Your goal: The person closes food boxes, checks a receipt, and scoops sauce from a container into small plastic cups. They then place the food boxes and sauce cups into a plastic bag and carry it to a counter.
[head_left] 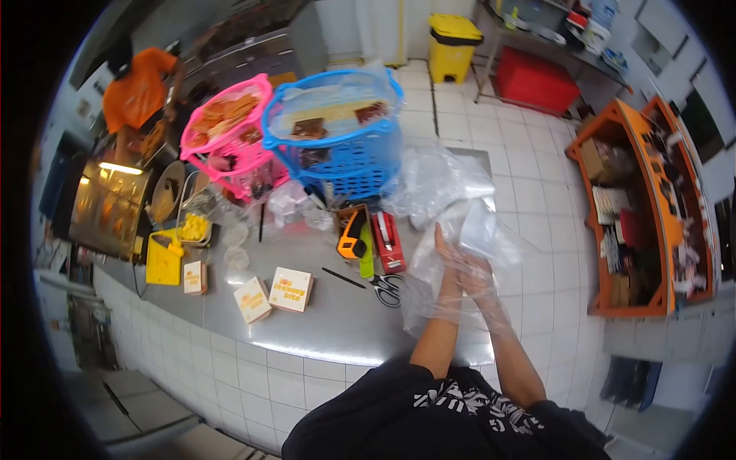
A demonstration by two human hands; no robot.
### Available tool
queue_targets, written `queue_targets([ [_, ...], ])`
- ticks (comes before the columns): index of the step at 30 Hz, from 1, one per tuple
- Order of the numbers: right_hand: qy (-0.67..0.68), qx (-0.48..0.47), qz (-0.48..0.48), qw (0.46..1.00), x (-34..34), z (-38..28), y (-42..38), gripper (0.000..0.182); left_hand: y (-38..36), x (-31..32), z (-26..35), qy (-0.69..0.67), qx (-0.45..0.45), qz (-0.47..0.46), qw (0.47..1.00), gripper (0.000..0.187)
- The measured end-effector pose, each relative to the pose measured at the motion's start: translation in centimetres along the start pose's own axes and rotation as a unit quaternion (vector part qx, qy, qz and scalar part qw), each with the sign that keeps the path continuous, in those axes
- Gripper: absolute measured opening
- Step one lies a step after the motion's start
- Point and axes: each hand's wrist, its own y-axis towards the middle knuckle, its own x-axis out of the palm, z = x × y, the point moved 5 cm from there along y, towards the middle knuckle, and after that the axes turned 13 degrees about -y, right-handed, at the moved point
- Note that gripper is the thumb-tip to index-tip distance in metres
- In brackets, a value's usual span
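My left hand [449, 251] and my right hand [477, 277] are close together over the right end of the steel table, amid a large clear plastic bag [429, 285]. Thin film drapes over both hands and wrists and blurs the fingers. Both hands look closed on the bag. Just above them is a folded, pale piece of plastic [478, 228]. More crumpled clear plastic [437, 184] lies behind. Black-handled scissors [387, 290] rest on the table to the left of my hands, near a red box [389, 244].
Blue basket [345, 157] and pink basket [249, 165] with packed food stand at the back. White printed boxes [291, 289], an orange-black tape dispenser [352, 236], a black pen [343, 277] and a yellow cutting board [164, 259] lie leftward. A co-worker in an orange shirt [138, 90] is far left.
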Motion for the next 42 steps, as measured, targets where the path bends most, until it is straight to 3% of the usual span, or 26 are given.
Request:
queue_targets([
  [3, -0.044, -0.039, -0.031, 0.998, 1.0, -0.5, 0.2, 0.053, 0.3, 0.2, 0.3, 0.006, -0.005, -0.001, 1.000, 0.041],
  [4, -0.009, -0.021, -0.026, 0.999, 1.7, -0.1, 0.3, 0.053, 0.4, 0.3, 0.4, 0.008, -0.008, -0.003, 1.000, 0.041],
  [6, 0.198, 0.058, 0.045, 0.977, 4.7, 1.9, 0.1, 0.048, 0.2, 0.6, 0.0, 0.016, -0.015, -0.007, 1.000, 0.041],
  [8, 0.193, 0.094, 0.111, 0.970, 3.6, 1.9, 0.6, 0.039, -1.0, 0.5, -0.5, 0.024, -0.015, -0.013, 1.000, 0.040],
  [10, -0.020, 0.099, 0.159, 0.982, -3.7, -2.0, 2.2, 0.030, -3.0, 0.4, -1.3, 0.033, -0.017, -0.016, 0.999, 0.040],
  [16, -0.173, 0.214, 0.018, 0.961, -2.1, -0.1, 1.1, 0.022, -3.3, 0.4, -1.6, 0.042, -0.015, -0.009, 0.999, 0.039],
  [18, -0.091, 0.221, 0.001, 0.971, -1.2, 0.5, 0.7, 0.021, -2.9, 0.6, -1.6, 0.042, -0.016, -0.011, 0.999, 0.039],
  [24, -0.052, 0.139, 0.099, 0.984, -0.1, -1.5, 0.0, 0.018, -2.7, 0.6, -1.6, 0.054, -0.017, -0.019, 0.998, 0.038],
  [36, 0.101, 0.131, 0.084, 0.983, -2.9, -4.6, -2.8, 0.019, -6.2, -1.5, -1.3, 0.038, -0.054, -0.043, 0.997, 0.038],
  [41, 0.204, 0.141, 0.051, 0.967, -3.8, -4.0, -2.0, 0.020, -3.2, 0.4, -1.0, -0.010, -0.059, -0.057, 0.997, 0.038],
  [42, 0.291, 0.135, 0.110, 0.941, -4.0, -4.0, -2.2, 0.021, -2.3, 0.8, -1.4, -0.023, -0.063, -0.060, 0.996, 0.038],
])
